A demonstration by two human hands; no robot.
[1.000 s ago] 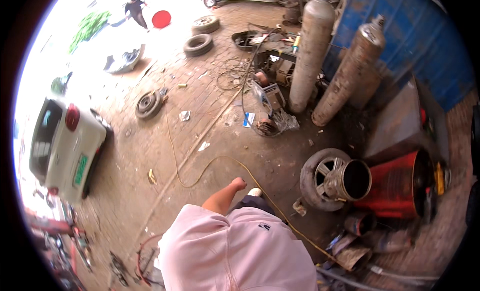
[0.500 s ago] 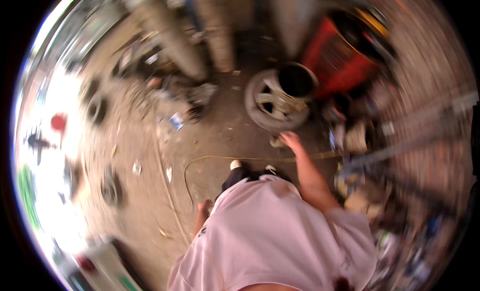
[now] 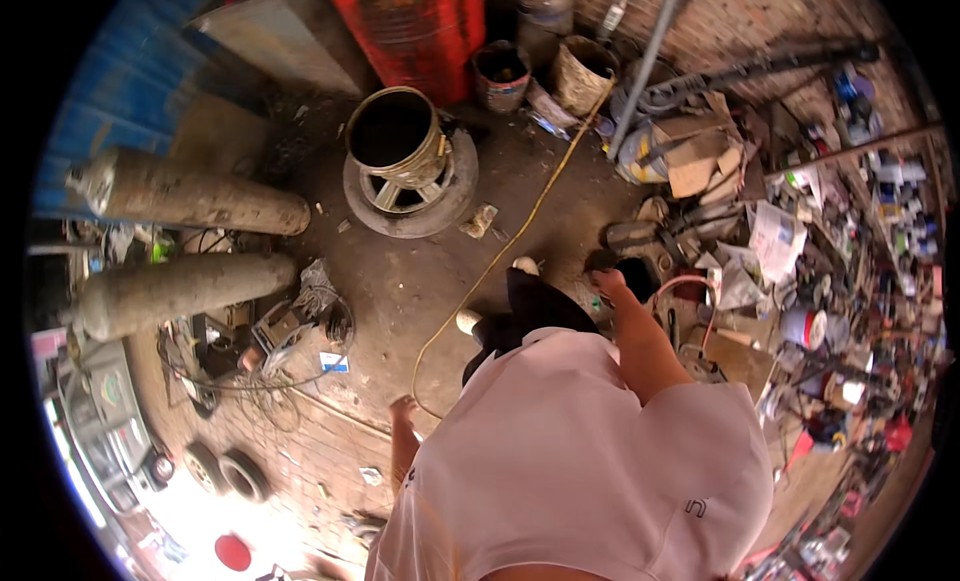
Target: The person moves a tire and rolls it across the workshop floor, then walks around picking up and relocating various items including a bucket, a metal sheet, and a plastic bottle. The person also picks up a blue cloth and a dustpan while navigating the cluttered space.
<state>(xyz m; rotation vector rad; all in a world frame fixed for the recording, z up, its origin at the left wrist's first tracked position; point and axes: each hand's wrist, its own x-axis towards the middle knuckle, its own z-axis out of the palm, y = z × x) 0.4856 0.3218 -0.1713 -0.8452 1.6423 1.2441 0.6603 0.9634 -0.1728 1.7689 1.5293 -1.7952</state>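
Observation:
My right hand (image 3: 606,279) is stretched out low on the right, its fingers curled in by a small dark round thing (image 3: 598,260) whose kind I cannot make out. Right beside it is a black, open-topped container (image 3: 637,278). My left hand (image 3: 403,411) hangs at my left side, fingers loosely apart, with nothing visible in it. In front of me a tire on a spoked wheel (image 3: 458,186) lies flat, with a grimy bucket (image 3: 437,156), dark inside, standing on it. A crumpled brownish lump (image 3: 479,221) lies beside the tire.
A yellow hose (image 3: 528,221) crosses the floor past my feet. Two grey gas cylinders (image 3: 200,283) lie on the left. A red drum (image 3: 425,36) and buckets (image 3: 582,76) stand at the back. Cardboard (image 3: 695,159), papers and clutter fill the right. Tires (image 3: 243,476) lie lower left.
My view has turned to the right, so the wheel and bucket now sit further left. My right hand has gone from near the tire to beside the black container.

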